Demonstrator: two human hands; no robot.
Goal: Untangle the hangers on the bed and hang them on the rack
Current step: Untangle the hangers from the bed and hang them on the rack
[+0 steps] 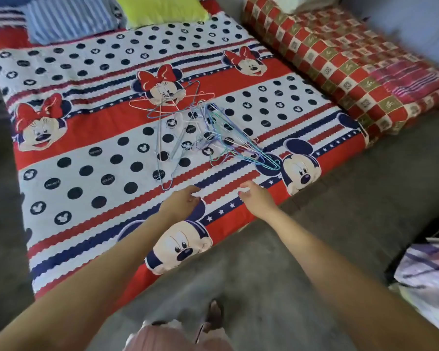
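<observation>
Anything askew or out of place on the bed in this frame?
Yes: the wire hangers lie in a tangled heap mid-bed, hooks and frames crossing at all angles. Both the left hand and right hand reach toward them, touching none. The bed cover lies flat.

The bed sheet [91,127] carries small white "MICKEY" lettering inside several of its dark dots; the print is too blurred elsewhere to read.

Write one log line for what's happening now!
step: reaching | left hand: open, empty | right hand: open, empty | hangers: tangled on bed, untouched
</observation>
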